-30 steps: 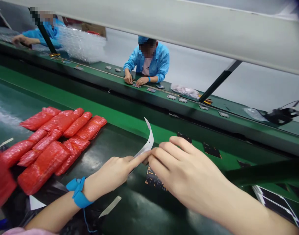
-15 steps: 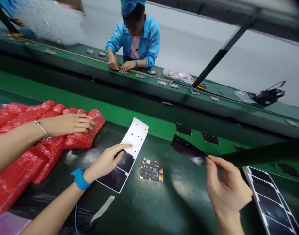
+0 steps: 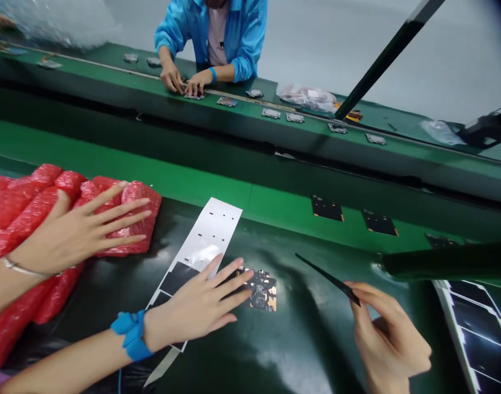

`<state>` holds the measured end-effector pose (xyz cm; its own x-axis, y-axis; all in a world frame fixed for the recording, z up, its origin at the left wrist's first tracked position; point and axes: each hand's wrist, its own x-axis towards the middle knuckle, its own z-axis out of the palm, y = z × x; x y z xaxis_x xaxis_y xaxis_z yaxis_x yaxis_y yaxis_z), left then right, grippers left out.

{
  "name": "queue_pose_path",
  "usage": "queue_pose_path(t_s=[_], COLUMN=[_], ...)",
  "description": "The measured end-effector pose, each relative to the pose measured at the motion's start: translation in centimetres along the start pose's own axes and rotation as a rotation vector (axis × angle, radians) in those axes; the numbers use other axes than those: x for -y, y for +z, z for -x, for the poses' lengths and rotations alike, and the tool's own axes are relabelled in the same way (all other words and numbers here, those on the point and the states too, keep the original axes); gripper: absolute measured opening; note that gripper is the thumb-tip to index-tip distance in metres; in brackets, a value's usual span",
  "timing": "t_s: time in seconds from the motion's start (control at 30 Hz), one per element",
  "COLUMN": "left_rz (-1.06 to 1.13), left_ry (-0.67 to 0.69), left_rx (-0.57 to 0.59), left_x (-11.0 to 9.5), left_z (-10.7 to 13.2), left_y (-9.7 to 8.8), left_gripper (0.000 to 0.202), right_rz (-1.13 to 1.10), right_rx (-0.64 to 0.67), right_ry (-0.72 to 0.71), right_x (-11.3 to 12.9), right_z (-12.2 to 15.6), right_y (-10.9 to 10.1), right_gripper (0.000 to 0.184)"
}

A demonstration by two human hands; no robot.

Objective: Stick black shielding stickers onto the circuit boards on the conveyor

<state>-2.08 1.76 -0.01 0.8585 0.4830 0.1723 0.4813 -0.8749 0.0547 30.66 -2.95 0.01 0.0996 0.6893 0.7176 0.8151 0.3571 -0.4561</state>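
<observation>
My left hand [image 3: 201, 301], with a blue wrist strap, is held palm down with fingers spread. Its fingertips cover the left edge of a dark circuit board [image 3: 264, 290] with gold-coloured patches; whether they touch is unclear. Beneath the same hand lies a white backing sheet [image 3: 219, 216] with black film stickers on its lower part. At the right, my right hand [image 3: 387, 328] pinches a thin black film sticker [image 3: 322, 273] between thumb and fingers. The sticker shows nearly edge-on, off the bench and right of the board.
Another person's hand [image 3: 81, 230] with a bracelet rests over red bubble-wrap bundles [image 3: 139, 200] at left. Black-covered boards [image 3: 327, 209] lie on the green belt [image 3: 275, 205]. More sticker sheets [image 3: 476, 323] lie at right, near a dark post [image 3: 447, 260]. A co-worker [image 3: 217, 44] works opposite.
My left hand has moved right from the backing sheet toward the circuit board, its fingers spreading. The black sticker has turned edge-on in my right hand. The other person's fingers have spread.
</observation>
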Motion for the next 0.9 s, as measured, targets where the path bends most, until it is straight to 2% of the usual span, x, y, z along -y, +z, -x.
queue_pose_path(t_s=[0.07,0.13,0.2,0.27,0.33,0.43,0.53,0.63,0.73,0.83,0.9], left_rz=[0.016,0.007,-0.007,-0.005,0.008,-0.021,-0.07,-0.068,-0.047,-0.024,-0.022], left_ry=[0.039,-0.001,-0.029,-0.046,-0.089,-0.193,-0.256,-0.295,-0.353,-0.374,-0.374], left_rx=[0.018,0.012,-0.002,-0.005,0.007,-0.015,-0.011,0.019,0.036,0.05,0.046], left_x=[-0.1,-0.5,-1.1,-1.5,-1.3,0.3,2.1,2.2,0.7,-0.9,-1.3], left_z=[-0.8,-1.1,-1.1,-0.9,-0.8,-0.1,1.2,2.4,3.0,2.9,2.7], left_y=[1.1,1.7,2.0,1.9,1.5,1.0,1.0,1.4,1.4,0.9,0.6], left_gripper=[0.04,0.042,0.045,0.047,0.048,0.053,0.055,0.051,0.059,0.071,0.068], right_rz=[0.044,0.091,0.085,0.06,0.052,-0.085,-0.298,-0.369,-0.368,-0.335,-0.301], right_rx=[-0.002,-0.026,-0.065,-0.105,-0.086,0.157,0.439,0.61,0.744,0.818,0.837], right_ry=[0.028,0.103,0.19,0.304,0.488,0.804,0.99,1.086,1.141,1.136,1.111], right_x=[0.4,0.7,1.0,1.2,1.6,2.2,2.4,2.3,2.4,2.5,2.5], right_z=[-0.2,-0.4,-0.6,-0.7,-1.1,-1.6,-1.7,-1.1,-0.6,-0.4,-0.3], right_y=[-0.1,-0.4,-0.7,-0.7,-0.2,1.3,3.0,4.3,4.8,4.9,4.8], right_gripper=[0.016,0.013,0.017,0.021,0.023,0.032,0.038,0.04,0.041,0.04,0.038])
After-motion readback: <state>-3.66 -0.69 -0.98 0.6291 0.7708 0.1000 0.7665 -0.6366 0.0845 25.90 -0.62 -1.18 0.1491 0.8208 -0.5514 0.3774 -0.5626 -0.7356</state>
